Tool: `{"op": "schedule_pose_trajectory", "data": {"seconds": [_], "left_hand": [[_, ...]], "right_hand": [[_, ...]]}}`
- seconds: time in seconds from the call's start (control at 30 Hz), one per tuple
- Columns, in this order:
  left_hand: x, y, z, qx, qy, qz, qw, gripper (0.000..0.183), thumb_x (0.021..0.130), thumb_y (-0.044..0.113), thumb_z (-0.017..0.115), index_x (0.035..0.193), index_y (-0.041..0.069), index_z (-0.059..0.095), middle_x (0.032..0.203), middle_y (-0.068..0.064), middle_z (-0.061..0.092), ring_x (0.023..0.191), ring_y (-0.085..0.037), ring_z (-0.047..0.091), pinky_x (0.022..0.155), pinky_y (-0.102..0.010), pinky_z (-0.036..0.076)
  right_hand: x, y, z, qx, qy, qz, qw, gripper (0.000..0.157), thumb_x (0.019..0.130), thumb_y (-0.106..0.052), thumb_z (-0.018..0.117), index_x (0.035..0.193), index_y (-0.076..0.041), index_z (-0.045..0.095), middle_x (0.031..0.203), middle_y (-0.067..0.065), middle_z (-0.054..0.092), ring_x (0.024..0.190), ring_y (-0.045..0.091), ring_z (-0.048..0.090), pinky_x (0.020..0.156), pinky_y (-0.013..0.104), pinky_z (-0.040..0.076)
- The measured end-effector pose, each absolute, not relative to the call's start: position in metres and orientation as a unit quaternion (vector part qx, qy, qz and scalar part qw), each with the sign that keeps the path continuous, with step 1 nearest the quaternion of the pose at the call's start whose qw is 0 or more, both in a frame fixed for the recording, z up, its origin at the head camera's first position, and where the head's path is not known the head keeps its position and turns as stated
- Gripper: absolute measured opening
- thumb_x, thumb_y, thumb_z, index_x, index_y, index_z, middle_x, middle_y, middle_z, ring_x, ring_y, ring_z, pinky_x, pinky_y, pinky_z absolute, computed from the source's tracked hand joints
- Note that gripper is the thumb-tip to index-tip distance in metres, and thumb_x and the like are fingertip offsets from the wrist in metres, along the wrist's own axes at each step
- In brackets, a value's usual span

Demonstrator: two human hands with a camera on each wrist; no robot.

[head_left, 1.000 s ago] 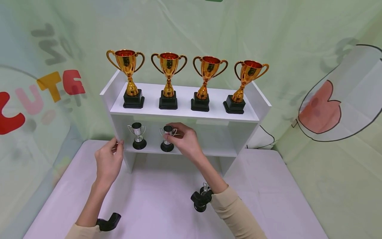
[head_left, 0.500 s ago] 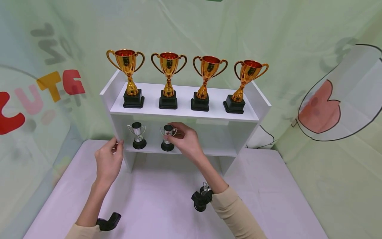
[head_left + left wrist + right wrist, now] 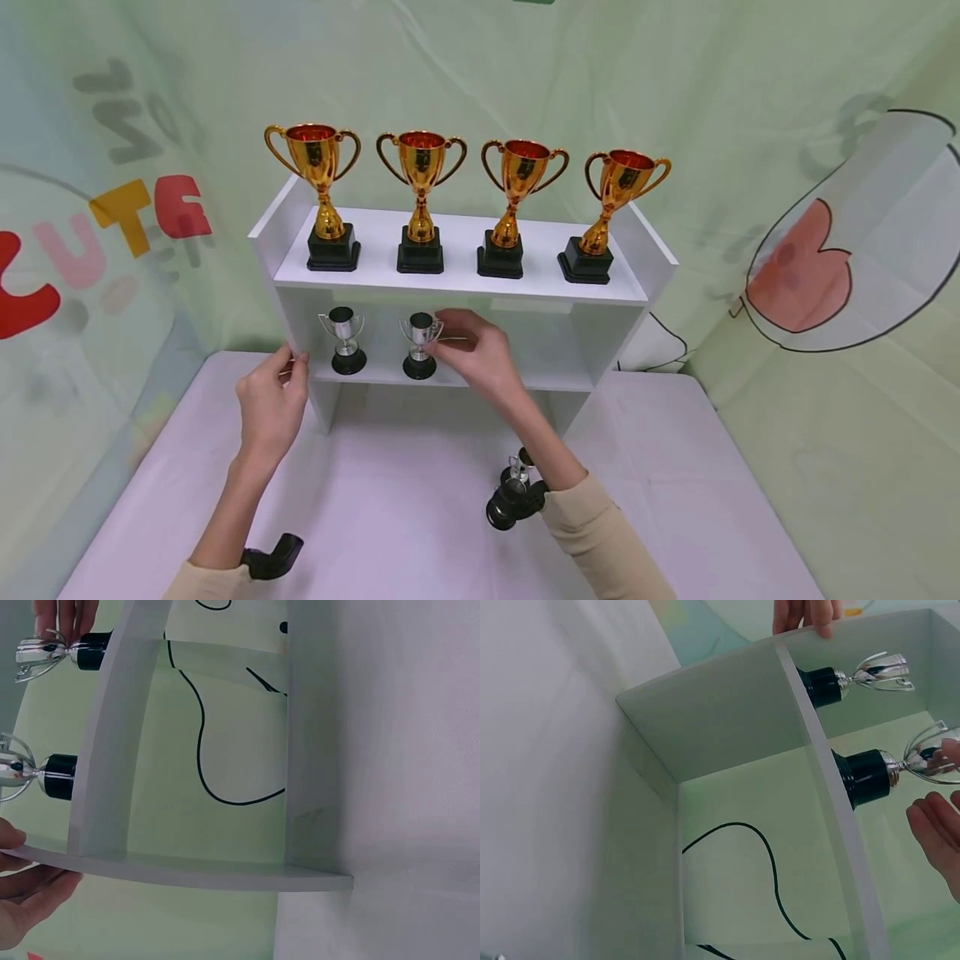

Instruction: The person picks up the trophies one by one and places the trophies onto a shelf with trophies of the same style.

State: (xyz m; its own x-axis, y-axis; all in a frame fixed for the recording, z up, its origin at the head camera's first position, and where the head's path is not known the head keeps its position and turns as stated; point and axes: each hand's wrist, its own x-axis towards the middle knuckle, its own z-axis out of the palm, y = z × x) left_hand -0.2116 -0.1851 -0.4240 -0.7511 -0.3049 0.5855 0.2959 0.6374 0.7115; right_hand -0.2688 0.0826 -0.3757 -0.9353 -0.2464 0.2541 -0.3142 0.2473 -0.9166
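Observation:
My left hand (image 3: 272, 404) grips the left side panel of a white two-tier shelf (image 3: 461, 287), thumb inside and fingers outside in the left wrist view. On the lower tier stand two small silver trophies with black round bases. The left silver trophy (image 3: 346, 337) is upright near that panel. Beside the right silver trophy (image 3: 420, 343), also upright, is my right hand (image 3: 483, 354). Its thumb overlaps the cup in the right wrist view, while the fingers (image 3: 934, 825) are spread apart from it. Whether the thumb touches the cup is unclear.
Several gold trophies (image 3: 420, 171) with black square bases line the top tier. On the white table (image 3: 405, 500), at least one more silver trophy (image 3: 519, 468) stands partly hidden behind my right wrist's black camera mount. Printed curtains (image 3: 675, 67) surround the table.
My right hand has shifted slightly right and its fingers have loosened from the right silver trophy, which stays upright on the lower tier. My left hand has kept its place.

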Motion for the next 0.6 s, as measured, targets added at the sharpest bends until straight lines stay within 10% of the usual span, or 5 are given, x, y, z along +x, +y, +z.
{"op": "schedule_pose_trajectory", "data": {"seconds": [0.3,0.6], "left_hand": [[-0.211,-0.184,-0.423,0.0,-0.832,-0.426,0.355,0.014,0.098,-0.004,0.061,0.101,-0.01,0.073,0.093,-0.026,0.076,0.083,-0.04,0.076,0.075,-0.041,0.058],[-0.212,-0.185,-0.424,-0.002,-0.83,-0.428,0.356,0.013,0.098,-0.003,0.061,0.099,-0.009,0.073,0.093,-0.026,0.076,0.083,-0.041,0.076,0.073,0.004,0.044]], "right_hand": [[-0.258,0.105,-0.38,0.189,-0.79,0.581,0.047,0.039,0.088,-0.007,0.079,0.126,-0.003,0.069,0.119,0.017,0.072,0.111,0.03,0.071,0.097,0.033,0.059],[-0.24,0.123,-0.386,0.203,-0.781,0.588,0.059,0.039,0.089,-0.008,0.079,0.125,0.0,0.068,0.121,0.019,0.071,0.113,0.032,0.069,0.097,0.03,0.059]]}}
